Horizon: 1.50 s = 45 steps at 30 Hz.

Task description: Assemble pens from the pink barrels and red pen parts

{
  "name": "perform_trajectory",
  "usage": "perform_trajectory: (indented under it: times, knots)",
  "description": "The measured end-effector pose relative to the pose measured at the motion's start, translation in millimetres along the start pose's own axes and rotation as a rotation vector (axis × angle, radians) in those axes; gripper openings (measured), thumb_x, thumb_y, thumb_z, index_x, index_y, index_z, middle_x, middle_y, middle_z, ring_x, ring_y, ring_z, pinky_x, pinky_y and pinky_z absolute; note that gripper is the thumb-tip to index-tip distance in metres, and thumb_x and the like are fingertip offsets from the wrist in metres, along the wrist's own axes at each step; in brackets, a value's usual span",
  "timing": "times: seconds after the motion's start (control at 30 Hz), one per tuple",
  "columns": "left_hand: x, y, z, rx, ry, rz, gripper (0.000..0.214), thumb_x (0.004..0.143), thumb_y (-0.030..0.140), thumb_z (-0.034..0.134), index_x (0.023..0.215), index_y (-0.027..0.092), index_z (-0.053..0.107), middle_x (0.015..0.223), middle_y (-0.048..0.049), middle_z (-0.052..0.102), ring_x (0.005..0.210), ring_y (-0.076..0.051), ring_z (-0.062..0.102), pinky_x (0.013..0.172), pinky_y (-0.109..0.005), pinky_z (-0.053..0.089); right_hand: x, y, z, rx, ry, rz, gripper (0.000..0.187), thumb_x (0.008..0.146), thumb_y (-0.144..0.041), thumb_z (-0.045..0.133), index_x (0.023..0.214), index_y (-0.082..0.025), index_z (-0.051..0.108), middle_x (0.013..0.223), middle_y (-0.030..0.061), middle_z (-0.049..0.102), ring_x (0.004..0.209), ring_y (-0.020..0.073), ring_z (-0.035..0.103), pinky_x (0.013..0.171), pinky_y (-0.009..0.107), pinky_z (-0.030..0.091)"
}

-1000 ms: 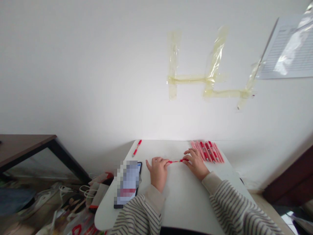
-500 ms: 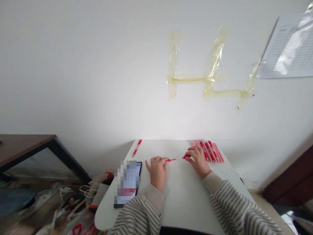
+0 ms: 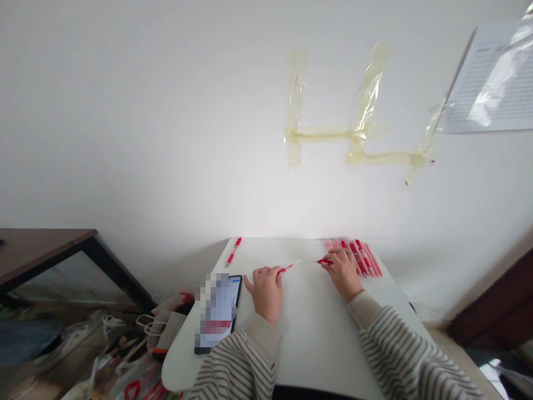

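My left hand [image 3: 266, 290] is closed on a red pen part [image 3: 286, 269] whose thin, pale end points up to the right. Across a small gap, my right hand [image 3: 345, 273] pinches another red pen part [image 3: 324, 261] with a thin light tip facing left. The two parts are apart, just above the white table [image 3: 316, 322]. Behind the right fingers lies a row of several red and pink pens [image 3: 366, 258], partly covered by that hand. One more red pen [image 3: 234, 251] rests alone near the table's far left corner.
A phone [image 3: 220, 316] with a blurred-out screen lies left of my left hand. The white wall [image 3: 208, 139] stands right behind the table. A brown-topped desk [image 3: 45, 247] is at the left, with bags and cables [image 3: 137, 339] on the floor below it.
Half a second ago the pen pieces formed one line between my hands. Now they are separated; my right hand has shifted slightly right and the left piece tilts upward more.
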State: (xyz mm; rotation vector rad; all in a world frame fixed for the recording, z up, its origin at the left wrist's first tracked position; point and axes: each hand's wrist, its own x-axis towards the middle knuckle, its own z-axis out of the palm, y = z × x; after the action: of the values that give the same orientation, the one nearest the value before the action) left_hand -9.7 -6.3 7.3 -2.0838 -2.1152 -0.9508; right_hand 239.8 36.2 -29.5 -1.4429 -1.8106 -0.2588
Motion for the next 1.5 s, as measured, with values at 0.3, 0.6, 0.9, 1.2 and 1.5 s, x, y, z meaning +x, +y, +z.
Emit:
perform_trajectory:
  times: [0.3,0.6,0.9,1.2,1.5]
  knots:
    - [-0.1,-0.4,2.6,0.108,-0.020,-0.019,0.022,0.093,0.034,0.054,0.102,0.031,0.074,0.103,-0.0040,0.071,0.111,-0.026,0.051,0.114,-0.067,0.013,-2.7,-15.7,-1.8,-0.066,-0.227,-0.043,0.016,0.090,-0.032,0.067,0.104,-0.033,0.075,0.118,0.0068,0.059,0.120,0.0304,0.044,0.106,0.053,0.037]
    - [-0.5,-0.2,5.9,0.168,-0.051,-0.017,0.021,0.091,0.034,0.056,0.094,0.029,0.076,0.099,-0.0059,0.069,0.108,-0.026,0.051,0.113,-0.067,0.014,1.7,-28.9,-8.4,-0.144,-0.330,-0.142,0.033,0.096,-0.019,0.053,0.112,-0.041,0.073,0.113,0.0054,0.059,0.119,0.0268,0.045,0.114,0.057,0.024]
    - [-0.3,2.6,3.4,0.134,-0.062,-0.004,0.021,0.091,0.037,0.057,0.099,0.031,0.075,0.099,-0.0045,0.068,0.106,-0.026,0.052,0.113,-0.068,0.018,3.9,-30.8,-6.8,-0.113,-0.290,-0.176,0.043,0.094,-0.013,0.050,0.127,-0.035,0.067,0.117,0.0078,0.063,0.118,0.0275,0.046,0.111,0.052,0.031]
    - [0.6,4.4,1.0,0.085,-0.083,0.002,0.022,0.092,0.039,0.057,0.100,0.032,0.076,0.100,-0.0045,0.067,0.108,-0.027,0.053,0.112,-0.070,0.019,27.9,-62.2,17.9,-0.031,-0.252,-0.256,0.029,0.092,-0.024,0.063,0.116,-0.038,0.072,0.120,0.0066,0.062,0.122,0.0275,0.044,0.112,0.059,0.029]
    - [0.1,1.8,-1.3,0.095,-0.073,-0.002,0.022,0.092,0.038,0.056,0.097,0.031,0.076,0.098,-0.0048,0.067,0.106,-0.026,0.053,0.113,-0.065,0.020,43.8,-69.4,32.4,-0.056,-0.301,-0.321,0.016,0.093,-0.026,0.063,0.093,-0.034,0.077,0.120,0.0037,0.062,0.129,0.0265,0.040,0.119,0.064,0.014]
